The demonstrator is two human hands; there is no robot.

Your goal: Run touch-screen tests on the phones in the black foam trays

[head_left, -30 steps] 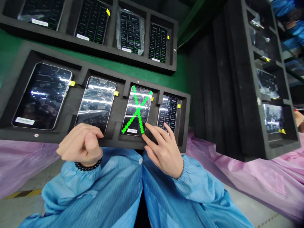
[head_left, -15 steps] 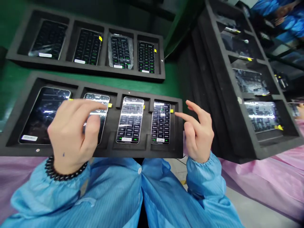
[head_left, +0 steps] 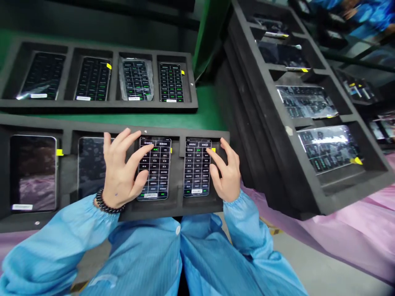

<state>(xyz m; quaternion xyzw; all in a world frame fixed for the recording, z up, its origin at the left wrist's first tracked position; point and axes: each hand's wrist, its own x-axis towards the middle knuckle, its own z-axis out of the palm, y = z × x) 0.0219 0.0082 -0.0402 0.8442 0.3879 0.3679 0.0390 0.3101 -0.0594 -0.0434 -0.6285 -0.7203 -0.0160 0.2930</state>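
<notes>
In front of me lies a black foam tray [head_left: 182, 132] with smartphones in its compartments. My left hand [head_left: 125, 170], fingers spread, has its index fingertip at the upper part of the third smartphone [head_left: 159, 172], whose screen shows a grid menu. Over the rightmost smartphone [head_left: 196, 172], with a similar grid, my right hand [head_left: 226, 172] reaches in from the right, index fingertip near the upper right of the screen. Whether either fingertip touches glass I cannot tell. Partly covered by my left hand is a dark-screened smartphone [head_left: 89, 164]; another dark smartphone [head_left: 33, 172] lies at far left.
Behind, a second foam tray [head_left: 123, 106] holds several phones, one in clear plastic, on a green surface [head_left: 206, 107]. To the right rises a stack of foam trays [head_left: 265, 119] with phones in the top one. A person's blue sleeve [head_left: 373, 20] shows at upper right.
My left hand has moved right, from the second smartphone to the third. My right hand has come in over the rightmost smartphone. The view has shifted, and the third screen's grid is clearer.
</notes>
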